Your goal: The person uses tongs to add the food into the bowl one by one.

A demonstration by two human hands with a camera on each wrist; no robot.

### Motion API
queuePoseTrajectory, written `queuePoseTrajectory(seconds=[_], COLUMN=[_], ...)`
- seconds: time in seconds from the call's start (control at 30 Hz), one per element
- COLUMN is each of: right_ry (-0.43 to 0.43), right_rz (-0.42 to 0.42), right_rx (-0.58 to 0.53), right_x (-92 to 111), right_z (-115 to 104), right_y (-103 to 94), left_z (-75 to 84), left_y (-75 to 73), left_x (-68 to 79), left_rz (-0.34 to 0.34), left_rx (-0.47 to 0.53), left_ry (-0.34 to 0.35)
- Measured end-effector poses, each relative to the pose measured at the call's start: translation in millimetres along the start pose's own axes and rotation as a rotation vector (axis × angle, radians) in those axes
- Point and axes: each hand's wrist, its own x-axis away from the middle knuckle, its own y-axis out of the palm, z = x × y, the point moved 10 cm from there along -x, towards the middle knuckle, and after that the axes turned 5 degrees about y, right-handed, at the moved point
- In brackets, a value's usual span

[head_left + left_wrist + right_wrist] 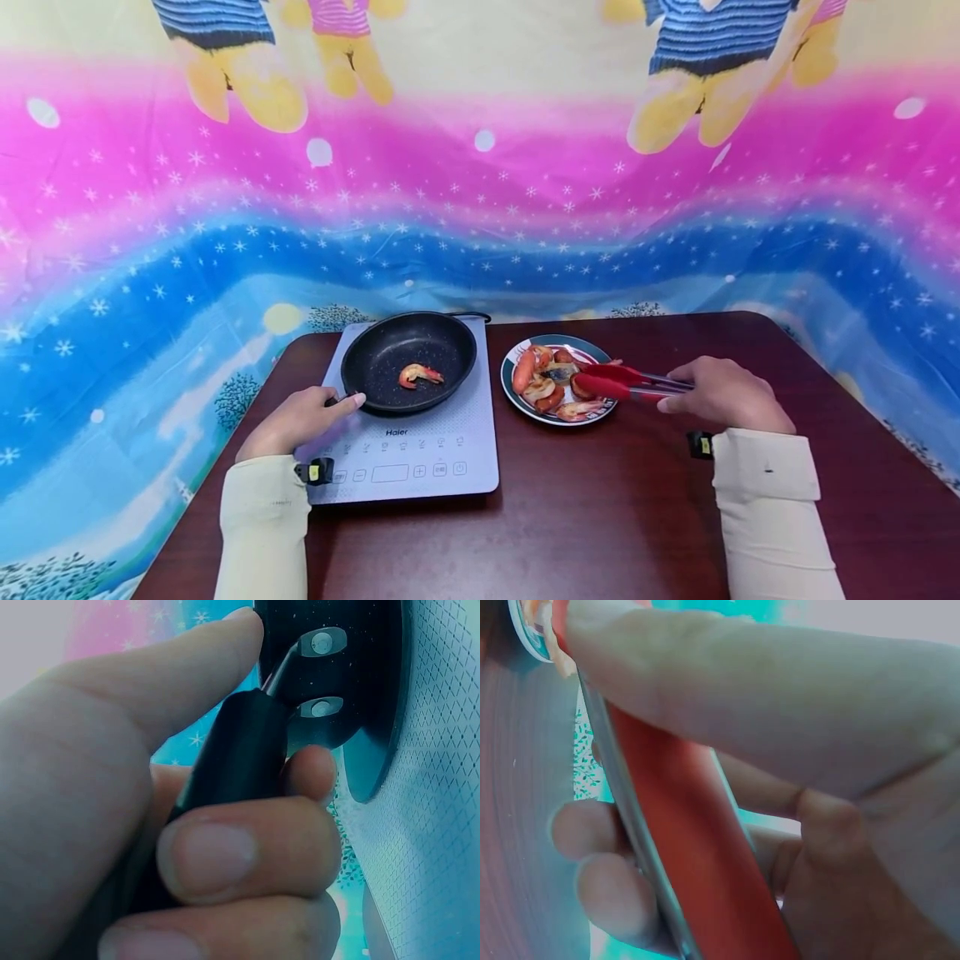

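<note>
1. So, the frying pan [378, 354] was over the back part of the white cooktop [480, 446]; we couldn't tell if its base fully touched. We figured it was stiff and the heaviest thing there, so the black handle [238, 742] looked like the only sensible place to grab it.
2. Inside lay one curled shrimp [418, 376]. Our guess: light, bendy, kinda slick, and easy to tear, so a gentle pinch round the thick middle would beat grabbing a thin end.
3. The plate [507, 385] sat on the table just beside the cooktop, loaded with sausage [523, 372] and other bits. Probably firm-ish but greasy, so rolling seemed likely.
4. The red-tipped tongs [611, 387] looked light and springy, best held partway along the arms. Their tips were over the plate's right side; honestly, we couldn't tell whether they had any food between them.
5. Left hand [296, 421]: fingers wrapped round the handle, thumb stretched forward to the pan's side. It came in from the lower left with the forearm low.
6. Right hand [731, 396]: grasping the tongs, thumb along one arm and fingers curled behind the other, the hand angled inward toward the plate.
</note>
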Motion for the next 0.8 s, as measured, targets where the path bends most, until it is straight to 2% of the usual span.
queuePoseTrajectory(seconds=[0.23, 0.43, 0.8], right_ry=[-0.023, 0.006, 0.007], right_rz=[0.081, 0.057, 0.098], right_rx=[0.009, -0.003, -0.006], right_x=[-3, -8, -15], right_z=[-5, -9, -21], right_y=[-7.3, 0.9, 4.9], left_z=[0.7, 0.0, 1.4], left_y=[0.2, 4.7, -0.5], left_x=[0.6, 0.4, 3.4], left_rz=[0.0, -0.004, 0.004], left_rx=[0.011, 0.023, 0.02], left_ry=[0.007, -0.003, -0.014])
